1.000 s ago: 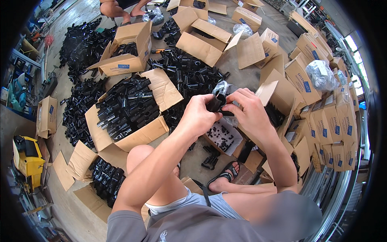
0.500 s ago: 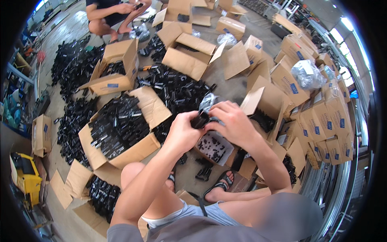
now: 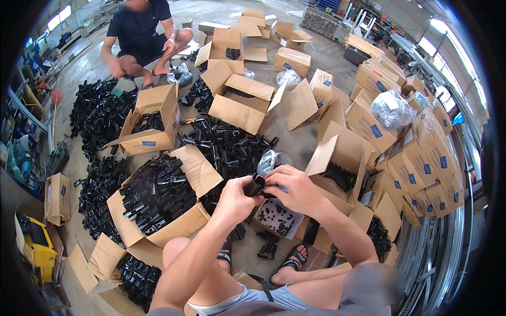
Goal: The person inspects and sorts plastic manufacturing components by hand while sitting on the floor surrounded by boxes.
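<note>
My left hand [image 3: 236,201] is closed round a black tubular plastic part [image 3: 256,183], its round open end tilted up. My right hand [image 3: 296,190] has its fingers bent and pinched together at the side of this part. A bit of teal shows by those fingers; what it belongs to is hidden. Just below my hands stands a small carton [image 3: 289,235] with a pale liner, holding many small black pieces [image 3: 275,215]. Beyond them lie a clear plastic bag [image 3: 267,163] and a heap of loose black tubular parts [image 3: 232,145].
To my left is an open carton [image 3: 179,227] full of black parts; another open carton [image 3: 340,150] stands right. Stacked cartons [image 3: 421,163] and metal profiles [image 3: 421,263] line the right side. A co-worker [image 3: 139,39] squats at the far left by a black heap [image 3: 97,113].
The view has tilted up. The black part in my left hand shows its open end more, and my right fingers have drawn in. The co-worker's hands have come apart, one lowered toward the heap.
</note>
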